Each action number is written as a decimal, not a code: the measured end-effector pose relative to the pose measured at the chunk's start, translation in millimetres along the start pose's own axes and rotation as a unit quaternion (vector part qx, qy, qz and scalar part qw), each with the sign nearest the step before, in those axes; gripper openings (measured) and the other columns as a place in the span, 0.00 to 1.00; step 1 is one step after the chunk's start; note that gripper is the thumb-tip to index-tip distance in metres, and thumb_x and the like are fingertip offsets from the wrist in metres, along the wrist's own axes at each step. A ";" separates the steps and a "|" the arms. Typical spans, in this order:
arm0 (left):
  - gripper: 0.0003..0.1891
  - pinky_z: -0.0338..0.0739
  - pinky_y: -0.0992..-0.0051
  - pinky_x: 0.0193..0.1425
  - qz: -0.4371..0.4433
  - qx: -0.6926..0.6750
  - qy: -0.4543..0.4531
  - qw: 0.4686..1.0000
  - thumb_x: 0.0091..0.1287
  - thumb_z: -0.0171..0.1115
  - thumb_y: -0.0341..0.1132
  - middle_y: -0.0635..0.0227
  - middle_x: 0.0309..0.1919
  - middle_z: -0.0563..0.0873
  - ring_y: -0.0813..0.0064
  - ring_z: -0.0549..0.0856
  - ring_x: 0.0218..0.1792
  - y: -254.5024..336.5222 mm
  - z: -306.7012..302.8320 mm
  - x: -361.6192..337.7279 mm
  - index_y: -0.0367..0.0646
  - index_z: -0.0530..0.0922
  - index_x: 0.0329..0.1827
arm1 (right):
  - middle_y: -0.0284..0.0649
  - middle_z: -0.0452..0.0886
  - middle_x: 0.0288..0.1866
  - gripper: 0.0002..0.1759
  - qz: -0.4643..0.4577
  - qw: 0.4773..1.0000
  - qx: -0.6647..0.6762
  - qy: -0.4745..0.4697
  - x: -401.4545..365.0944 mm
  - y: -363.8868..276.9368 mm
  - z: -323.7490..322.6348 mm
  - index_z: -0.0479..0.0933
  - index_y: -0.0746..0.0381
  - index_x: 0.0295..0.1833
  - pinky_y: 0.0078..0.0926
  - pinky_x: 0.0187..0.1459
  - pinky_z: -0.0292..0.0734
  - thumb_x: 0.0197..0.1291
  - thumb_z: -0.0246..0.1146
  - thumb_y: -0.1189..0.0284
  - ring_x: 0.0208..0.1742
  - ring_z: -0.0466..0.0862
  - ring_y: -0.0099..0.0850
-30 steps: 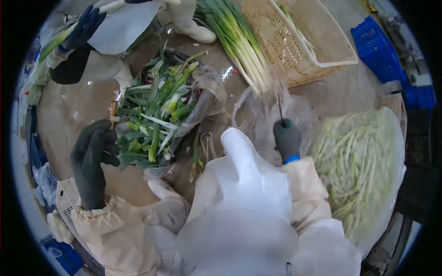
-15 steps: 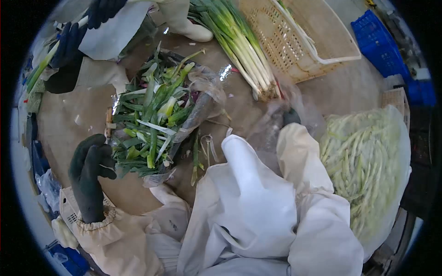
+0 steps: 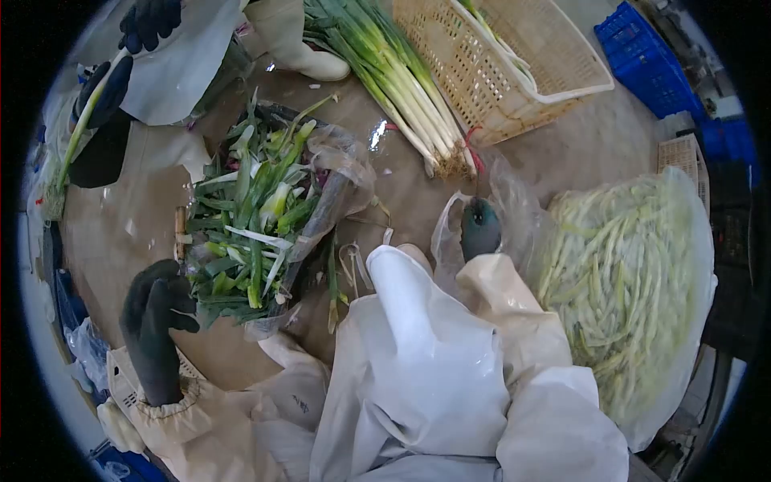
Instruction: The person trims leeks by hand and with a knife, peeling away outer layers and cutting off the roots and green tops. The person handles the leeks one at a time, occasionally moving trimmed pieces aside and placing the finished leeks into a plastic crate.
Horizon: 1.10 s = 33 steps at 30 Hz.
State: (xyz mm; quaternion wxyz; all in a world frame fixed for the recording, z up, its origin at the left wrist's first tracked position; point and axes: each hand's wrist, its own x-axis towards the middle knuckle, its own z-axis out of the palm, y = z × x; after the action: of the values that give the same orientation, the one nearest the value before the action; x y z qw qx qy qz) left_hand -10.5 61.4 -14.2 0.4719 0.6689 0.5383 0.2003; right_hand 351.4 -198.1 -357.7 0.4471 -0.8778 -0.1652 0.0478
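My left hand (image 3: 158,329), in a dark green glove, is held with loosely bent fingers and the thumb apart, nothing in it. Just right of it stands a plastic-lined container of cut leek leaves (image 3: 265,217). In a similar glove, my right hand (image 3: 480,231) is closed at a thin clear plastic bag (image 3: 516,201); the fingertips are partly hidden. Beyond this hand lies a bunch of leeks (image 3: 393,88), white root ends toward me, with a red tie near the roots.
A beige slotted crate (image 3: 514,112) stands at the back. At right sits a clear sack of pale green stalks (image 3: 618,297). Blue crates (image 3: 646,60) are farther right. At upper left, another person's gloved hands (image 3: 104,92) hold a long leek stalk (image 3: 84,120).
My right hand has come nearer to me and slightly left, with the plastic bag around it. My left hand stays about the same. The other person's leek has tipped more upright.
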 end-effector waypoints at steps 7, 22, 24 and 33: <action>0.15 0.76 0.82 0.26 -0.008 -0.004 0.011 1.000 0.72 0.54 0.36 0.64 0.34 0.84 0.80 0.81 0.27 -1.6 7.6 4.0 0.35 0.78 0.54 | 0.40 0.82 0.34 0.18 -0.042 0.999 0.004 0.028 135.8 52.6 74.4 0.81 0.65 0.46 0.30 0.28 0.76 0.58 0.67 0.61 0.28 0.81 0.32; 0.16 0.78 0.80 0.26 0.001 -0.013 -0.016 1.000 0.71 0.55 0.38 0.63 0.35 0.84 0.78 0.82 0.29 2.7 18.5 6.0 0.35 0.77 0.55 | 0.39 0.77 0.20 0.19 0.313 0.912 0.233 -0.124 118.2 22.5 48.3 0.80 0.66 0.42 0.32 0.16 0.71 0.51 0.73 0.63 0.15 0.75 0.31; 0.16 0.78 0.80 0.26 0.008 -0.020 -0.012 1.000 0.71 0.54 0.38 0.63 0.35 0.85 0.78 0.82 0.29 5.1 19.0 3.4 0.35 0.77 0.54 | 0.36 0.75 0.18 0.20 0.286 0.915 0.273 -0.079 103.9 -8.7 29.7 0.80 0.67 0.42 0.30 0.16 0.70 0.51 0.73 0.63 0.14 0.73 0.29; 0.15 0.78 0.80 0.26 0.023 -0.057 -0.025 0.998 0.71 0.54 0.37 0.64 0.35 0.85 0.78 0.83 0.29 11.0 12.2 -5.4 0.36 0.78 0.53 | 0.34 0.72 0.17 0.17 0.167 0.939 0.296 -0.058 68.8 -140.0 -51.2 0.78 0.65 0.42 0.24 0.13 0.65 0.51 0.72 0.66 0.11 0.70 0.24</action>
State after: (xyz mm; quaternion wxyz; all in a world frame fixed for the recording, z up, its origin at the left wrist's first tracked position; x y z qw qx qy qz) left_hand 2.9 51.8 -9.5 0.5179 0.6577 0.4987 0.2247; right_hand 393.4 -138.1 -210.7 0.6617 -0.7168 -0.0200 0.2190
